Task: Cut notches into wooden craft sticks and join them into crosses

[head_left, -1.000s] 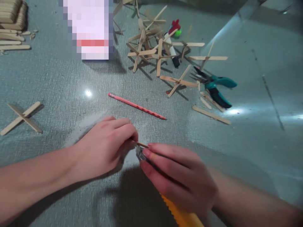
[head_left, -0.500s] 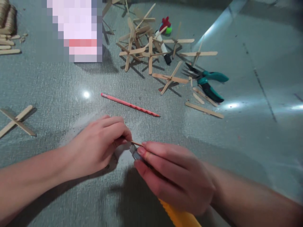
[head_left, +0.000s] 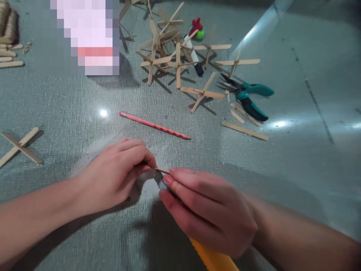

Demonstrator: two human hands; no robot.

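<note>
My left hand (head_left: 113, 169) is closed, with thumb and fingertips pinching one end of a thin wooden craft stick (head_left: 163, 171). The stick spans the short gap between my hands, seen nearly edge-on. My right hand (head_left: 214, 210) is wrapped around a yellow utility knife (head_left: 213, 258), whose handle sticks out below the palm. Its grey metal blade (head_left: 159, 180) shows at the right fingertips, just under the stick. Those fingertips also touch the stick's near end. Most of the knife is hidden by the hand.
A pink pencil (head_left: 155, 125) lies beyond my hands. Crossed craft sticks (head_left: 178, 66) cluster at the back around a white marker (head_left: 193, 54). Teal-handled pliers (head_left: 248, 96) and stick scraps (head_left: 244, 131) are on the right. One stick cross (head_left: 19, 144) and stacked sticks (head_left: 9, 26) are left.
The camera view has shifted very slightly. Both hands keep their grips on the stick and knife, and the blade appears at a slightly different angle under the stick.
</note>
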